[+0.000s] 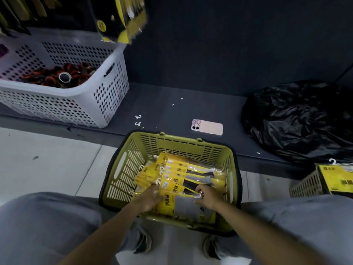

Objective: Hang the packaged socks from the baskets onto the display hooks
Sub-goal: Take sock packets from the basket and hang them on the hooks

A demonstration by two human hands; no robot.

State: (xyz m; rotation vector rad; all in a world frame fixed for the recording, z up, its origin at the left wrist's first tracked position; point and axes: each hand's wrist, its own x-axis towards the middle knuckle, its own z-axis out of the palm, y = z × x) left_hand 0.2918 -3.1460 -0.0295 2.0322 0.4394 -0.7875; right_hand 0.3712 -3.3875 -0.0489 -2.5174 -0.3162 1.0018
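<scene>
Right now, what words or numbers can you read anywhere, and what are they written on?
"消臭袜": black characters on the yellow card of the clear-wrapped sock packs in the green plastic basket.
"消臭": only partly in view, on the yellow pack in the beige basket at the right edge.
Small logo at the top of that pack: too blurred to read.
Pink phone and hanging black-and-yellow packs: no readable text.

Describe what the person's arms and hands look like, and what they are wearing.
Both forearms are bare, with no sleeves in view. The left hand and right hand wear no gloves, and no rings, watch or bracelets show. Below, loose grey trousers cover the knees.
</scene>
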